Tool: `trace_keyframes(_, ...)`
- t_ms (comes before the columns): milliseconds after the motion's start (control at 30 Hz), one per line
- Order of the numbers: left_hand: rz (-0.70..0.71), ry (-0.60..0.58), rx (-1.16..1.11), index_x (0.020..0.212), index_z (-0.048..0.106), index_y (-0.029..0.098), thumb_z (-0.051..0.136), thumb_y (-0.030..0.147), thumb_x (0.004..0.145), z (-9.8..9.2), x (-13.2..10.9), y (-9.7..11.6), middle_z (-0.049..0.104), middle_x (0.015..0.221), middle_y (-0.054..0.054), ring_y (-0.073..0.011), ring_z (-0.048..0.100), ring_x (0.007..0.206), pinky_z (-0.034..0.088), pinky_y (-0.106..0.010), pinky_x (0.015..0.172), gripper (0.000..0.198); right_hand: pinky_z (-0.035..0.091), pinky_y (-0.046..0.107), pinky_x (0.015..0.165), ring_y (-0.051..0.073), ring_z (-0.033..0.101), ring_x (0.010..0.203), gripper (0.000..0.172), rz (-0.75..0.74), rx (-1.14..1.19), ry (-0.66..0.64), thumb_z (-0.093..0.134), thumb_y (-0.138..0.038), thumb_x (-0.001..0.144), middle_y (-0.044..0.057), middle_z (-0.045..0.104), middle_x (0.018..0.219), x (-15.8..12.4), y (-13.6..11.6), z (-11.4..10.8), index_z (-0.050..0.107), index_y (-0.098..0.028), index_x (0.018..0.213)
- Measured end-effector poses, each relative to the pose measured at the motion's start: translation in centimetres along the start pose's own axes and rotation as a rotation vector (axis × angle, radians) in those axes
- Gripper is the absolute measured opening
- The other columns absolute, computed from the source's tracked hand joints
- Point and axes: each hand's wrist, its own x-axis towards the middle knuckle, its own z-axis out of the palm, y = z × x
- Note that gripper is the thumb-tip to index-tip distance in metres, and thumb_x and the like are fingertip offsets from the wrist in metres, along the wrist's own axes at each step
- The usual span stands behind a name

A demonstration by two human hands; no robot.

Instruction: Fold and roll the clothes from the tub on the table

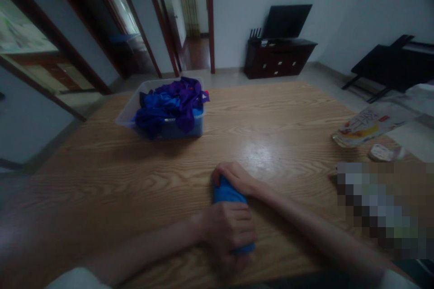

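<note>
On the wooden table [111,176], your left hand [228,228] is closed around a blue cloth roll [228,194]. Your right hand [233,177] curls over its far end.

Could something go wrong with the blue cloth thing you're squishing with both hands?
Maybe. The left hand and right hand press a small blue cloth bundle flat on the table; if either lets go, it might spring open. The clear bin is heaped with blue and purple cloth hanging over its rim, so a piece could slide out. The snack bag lies near the table's edge and might get knocked off.
</note>
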Motion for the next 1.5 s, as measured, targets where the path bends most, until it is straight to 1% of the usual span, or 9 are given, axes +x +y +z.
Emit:
trace_keyframes(300,0.019,0.006,-0.018,0.081,0.063,0.022,0.06,0.04,0.095,0.2,0.0,-0.3,0.068,0.081,-0.003,-0.0196,0.063,0.078,0.057,-0.035,0.086,0.022,0.033,0.05,0.123,0.025,0.066,0.13,0.049,-0.366,-0.385,-0.096,0.03,-0.034,0.114,0.008,0.082,0.116,-1.9,-1.6,-1.4,0.076,-0.019,0.116)
trace_keyframes(500,0.032,0.004,-0.015,0.093,0.069,0.02,0.056,0.036,0.095,-0.4,0.2,-0.2,0.073,0.092,-0.006,-0.0222,0.067,0.091,0.056,-0.037,0.101,0.021,0.042,0.046,0.116,0.023,0.066,0.127,0.061,-0.3,-0.319,-0.155,0.019,-0.043,0.116,0.009,0.077,0.125,-2.3,-0.8,-1.1,0.075,-0.022,0.122)
trace_keyframes(700,0.001,0.03,0.0,0.082,0.063,0.02,0.058,0.038,0.089,-0.7,0.7,0.3,0.066,0.079,-0.004,-0.0206,0.062,0.076,0.057,-0.037,0.081,0.02,0.046,0.048,0.107,0.025,0.067,0.107,0.071,-0.34,-0.31,-0.092,0.007,-0.052,0.114,0.01,0.075,0.108,-2.1,-0.2,-0.7,0.07,-0.021,0.104)
trace_keyframes(1000,-0.09,0.017,-0.021,0.08,0.062,0.021,0.061,0.034,0.087,0.5,0.4,0.4,0.067,0.079,-0.004,-0.0203,0.061,0.074,0.055,-0.036,0.073,0.015,0.051,0.045,0.092,0.023,0.06,0.084,0.052,-0.325,-0.467,-0.057,0.021,-0.039,0.115,0.008,0.068,0.086,-1.6,0.4,0.0,0.06,-0.021,0.085)
trace_keyframes(1100,-0.221,0.023,-0.108,0.096,0.068,0.019,0.061,0.029,0.091,-0.2,0.0,2.3,0.075,0.094,-0.007,-0.023,0.068,0.093,0.058,-0.038,0.094,0.013,0.047,0.05,0.11,0.025,0.064,0.109,0.044,-0.299,-0.523,-0.012,0.028,-0.034,0.115,0.01,0.073,0.108,-2.5,-0.6,-0.1,0.067,-0.02,0.099)
trace_keyframes(1167,-0.394,0.154,-0.208,0.114,0.069,0.02,0.057,0.026,0.097,-0.5,-0.3,4.4,0.077,0.116,-0.009,-0.0248,0.067,0.118,0.052,-0.042,0.113,0.022,0.039,0.054,0.123,0.028,0.054,0.139,0.035,-0.204,-0.554,0.104,0.037,-0.036,0.114,0.014,0.065,0.142,-3.9,-1.4,0.2,0.068,-0.021,0.124)
trace_keyframes(1267,-0.913,0.489,-0.281,0.146,0.057,0.025,0.052,0.031,0.107,-0.2,-0.4,7.4,0.057,0.158,-0.011,-0.0273,0.046,0.153,0.034,-0.053,0.131,0.04,0.033,0.055,0.13,0.028,0.034,0.159,0.054,0.033,-0.46,0.324,0.046,-0.043,0.112,0.016,0.036,0.171,-7.0,-2.1,2.1,0.041,-0.023,0.162)
trace_keyframes(1367,-1.401,0.815,-0.404,0.169,0.027,0.029,0.051,0.042,0.11,1.1,0.4,8.4,0.031,0.177,-0.011,-0.026,0.028,0.165,0.025,-0.052,0.136,0.065,0.026,0.056,0.135,0.028,0.024,0.166,0.073,0.212,-0.256,0.449,0.046,-0.049,0.112,0.015,0.023,0.179,-9.8,-2.5,5.3,0.016,-0.025,0.174)
trace_keyframes(1500,-1.54,0.938,-0.636,0.171,0.023,0.03,0.048,0.053,0.109,2.3,2.1,7.6,0.023,0.181,-0.008,-0.0246,0.023,0.167,0.02,-0.048,0.138,0.07,0.019,0.054,0.137,0.025,0.012,0.169,0.076,0.366,-0.012,0.545,0.038,-0.053,0.113,0.009,0.011,0.183,-11.4,-2.9,9.2,0.001,-0.03,0.176)
